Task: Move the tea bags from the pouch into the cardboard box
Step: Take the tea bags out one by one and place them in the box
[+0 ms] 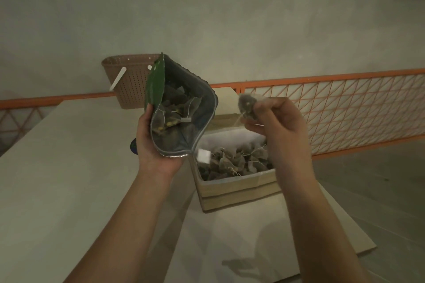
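My left hand (153,145) grips a green foil pouch (181,108) by its lower end, its mouth gaping toward me with several mesh tea bags inside. My right hand (276,126) pinches one tea bag (247,105) in the air, just right of the pouch and above the far edge of the cardboard box (239,193). That bag's string hangs down to a white paper tag (204,155) near the box's left corner. The open box stands on the table below both hands and holds a heap of several tea bags (234,161).
A brown perforated plastic basket (131,80) stands behind the pouch at the table's (57,179) far edge. An orange wire-mesh railing (345,108) runs along the back and right. A grey wall rises behind. A small dark round object (133,146) peeks out by my left wrist.
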Available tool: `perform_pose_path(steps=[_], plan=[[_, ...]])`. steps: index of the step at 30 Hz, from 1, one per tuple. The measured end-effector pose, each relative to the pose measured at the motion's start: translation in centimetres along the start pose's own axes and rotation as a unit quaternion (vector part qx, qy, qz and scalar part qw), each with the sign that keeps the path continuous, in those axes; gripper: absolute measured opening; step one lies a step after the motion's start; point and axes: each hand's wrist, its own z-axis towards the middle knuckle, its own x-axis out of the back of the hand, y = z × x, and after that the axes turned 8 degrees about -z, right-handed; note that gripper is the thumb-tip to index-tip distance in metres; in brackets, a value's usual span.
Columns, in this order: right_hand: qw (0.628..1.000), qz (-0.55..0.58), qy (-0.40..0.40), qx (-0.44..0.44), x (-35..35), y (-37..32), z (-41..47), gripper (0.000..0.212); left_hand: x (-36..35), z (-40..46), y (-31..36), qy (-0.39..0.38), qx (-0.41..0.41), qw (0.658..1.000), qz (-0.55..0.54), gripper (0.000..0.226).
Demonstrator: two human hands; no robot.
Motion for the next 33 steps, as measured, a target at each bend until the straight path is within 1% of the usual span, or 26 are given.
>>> perform_pose_path(steps=[2, 4, 6, 8, 10, 12, 14, 17, 19, 21, 23, 25, 26, 27, 29, 31, 33], plan=[[0.999, -0.039, -0.007, -0.009, 1.3, 0.6, 0.7, 0.004, 0.0, -0.1, 0.0, -0.008, 0.007, 1.000, -0.007, 0.053], [0.989, -0.145, -0.020, -0.012, 2.3, 1.7, 1.3, 0.001, 0.0, -0.2, -0.2, -0.002, 0.004, 1.000, -0.004, 0.051], [0.968, -0.247, -0.029, -0.018, 2.8, 2.9, 1.6, 0.004, 0.0, 0.0, -0.4, 0.008, -0.005, 1.000, 0.014, 0.051], [0.959, -0.282, -0.016, -0.025, 3.0, 3.6, 1.7, 0.009, -0.2, 0.1, -0.6, 0.015, -0.010, 1.000, 0.024, 0.050], [0.964, -0.266, -0.002, -0.014, 3.2, 3.7, 2.0, 0.010, -0.2, 0.0, -0.7, 0.006, -0.009, 1.000, 0.024, 0.049], [0.979, -0.203, 0.022, 0.010, 3.5, 3.1, 2.6, 0.008, -0.2, 0.0, -0.8, -0.003, -0.008, 1.000, 0.020, 0.049], [0.985, -0.158, 0.056, 0.036, 3.9, 2.2, 3.7, 0.004, 0.0, 0.1, -0.9, -0.008, -0.009, 1.000, 0.020, 0.049], [0.981, -0.161, 0.092, 0.057, 4.6, 1.6, 5.6, 0.008, 0.0, 0.3, -1.0, -0.020, -0.004, 1.000, 0.015, 0.052], [0.977, -0.188, 0.089, 0.051, 4.9, 2.1, 6.5, 0.008, -0.1, 0.4, -1.2, -0.020, -0.006, 1.000, 0.017, 0.052], [0.967, -0.242, 0.074, 0.032, 5.3, 3.2, 6.9, 0.007, -0.2, 0.4, -1.4, -0.019, -0.008, 1.000, 0.015, 0.052], [0.948, -0.314, 0.047, 0.009, 5.6, 4.5, 6.4, 0.005, -0.4, 0.4, -1.6, -0.013, -0.011, 1.000, 0.020, 0.052], [0.925, -0.380, -0.002, -0.026, 5.8, 5.7, 5.6, 0.005, -0.7, 0.3, -1.7, -0.004, -0.015, 1.000, 0.021, 0.052], [0.911, -0.410, -0.034, -0.039, 5.8, 6.3, 5.3, 0.010, -0.9, 0.3, -1.8, -0.002, -0.017, 1.000, 0.020, 0.052], [0.896, -0.436, -0.060, -0.049, 5.8, 6.6, 5.0, 0.019, -1.0, 0.3, -1.7, 0.001, -0.019, 1.000, 0.022, 0.052], [0.874, -0.476, -0.079, -0.060, 5.5, 6.9, 4.9, 0.034, -1.1, 0.3, -1.8, 0.003, -0.018, 0.999, 0.028, 0.051], [0.856, -0.505, -0.101, -0.054, 5.3, 7.1, 5.2, 0.032, -1.2, 0.3, -1.9, 0.007, -0.016, 0.999, 0.035, 0.052], [0.838, -0.516, -0.175, -0.040, 5.0, 7.4, 5.4, 0.025, -1.2, 0.3, -1.9, 0.008, -0.012, 0.999, 0.034, 0.054]])
